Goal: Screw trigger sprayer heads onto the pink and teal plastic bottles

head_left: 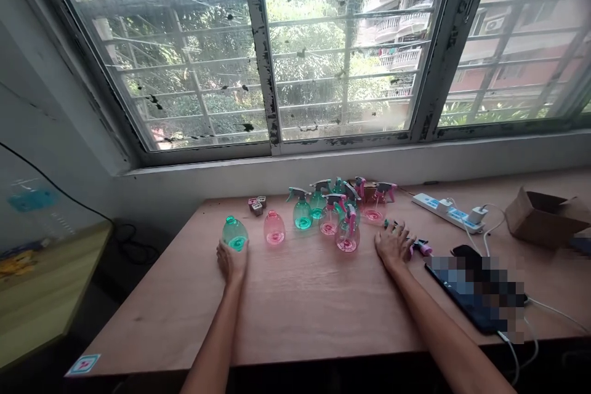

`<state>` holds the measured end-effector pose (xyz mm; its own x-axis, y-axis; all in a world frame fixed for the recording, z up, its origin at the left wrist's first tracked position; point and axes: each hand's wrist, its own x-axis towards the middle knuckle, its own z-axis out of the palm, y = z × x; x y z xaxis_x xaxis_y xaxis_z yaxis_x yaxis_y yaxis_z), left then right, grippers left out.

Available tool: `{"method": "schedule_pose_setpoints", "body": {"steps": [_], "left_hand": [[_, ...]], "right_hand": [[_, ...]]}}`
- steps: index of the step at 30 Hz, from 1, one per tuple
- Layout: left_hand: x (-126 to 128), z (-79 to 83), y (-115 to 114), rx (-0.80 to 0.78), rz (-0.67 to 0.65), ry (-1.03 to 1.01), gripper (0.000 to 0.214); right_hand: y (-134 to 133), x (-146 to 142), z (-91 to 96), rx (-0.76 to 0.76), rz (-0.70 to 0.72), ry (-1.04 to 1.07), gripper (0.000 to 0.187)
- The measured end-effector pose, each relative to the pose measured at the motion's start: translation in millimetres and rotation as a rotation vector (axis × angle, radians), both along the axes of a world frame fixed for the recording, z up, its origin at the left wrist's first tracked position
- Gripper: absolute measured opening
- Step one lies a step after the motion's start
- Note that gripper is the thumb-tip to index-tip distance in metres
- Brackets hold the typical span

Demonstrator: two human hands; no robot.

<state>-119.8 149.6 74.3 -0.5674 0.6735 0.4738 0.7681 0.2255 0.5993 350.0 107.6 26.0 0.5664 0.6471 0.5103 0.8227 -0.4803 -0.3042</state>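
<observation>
My left hand is wrapped round the lower side of a clear green bottle that has no spray head on it. Beside it, a pink bottle, also without a head, stands upright. My right hand lies palm down with its fingers apart over loose trigger spray heads. A green spray head shows just past its fingertips, partly hidden. A pink and black spray head lies by the fingers on the right. Several green and pink spray bottles with heads on, such as a green one and a pink one, stand grouped between my hands.
The wooden table runs below a barred window. Small blocks sit at the back left. On the right are a power strip with chargers, an open cardboard box, a dark tablet-like device, partly blurred, and white cables.
</observation>
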Motion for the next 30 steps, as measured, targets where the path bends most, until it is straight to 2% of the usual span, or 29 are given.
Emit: {"method": "schedule_pose_setpoints", "body": {"steps": [3,6,9,16,20,26,30], "left_hand": [[2,1.6,-3,0.012,-0.023,-0.005,0.042],[3,2.0,-5,0.026,-0.034,-0.006,0.042],[3,1.3,-4,0.036,-0.032,-0.007,0.042],[3,0.7,-5,0.112,-0.007,-0.042,0.043],[9,4.9,-11,0.18,-0.035,-0.05,0.046],[21,3.2,-32,0.243,-0.103,-0.085,0.049],[21,-10.8,-70,0.212,-0.184,-0.155,0.057]], "right_hand": [[3,4,-3.2,-0.006,-0.087,0.044,0.049],[5,7,-6.6,-0.014,-0.088,0.074,0.041],[4,8,-6.7,0.018,-0.074,0.077,0.043],[-8,5,6.8,0.213,-0.056,0.06,0.048],[-20,3,15.7,0.327,-0.069,0.068,0.052],[-52,-15,24.5,0.458,-0.057,0.081,0.049],[-101,-26,27.7,0.542,-0.047,0.096,0.043]]}}
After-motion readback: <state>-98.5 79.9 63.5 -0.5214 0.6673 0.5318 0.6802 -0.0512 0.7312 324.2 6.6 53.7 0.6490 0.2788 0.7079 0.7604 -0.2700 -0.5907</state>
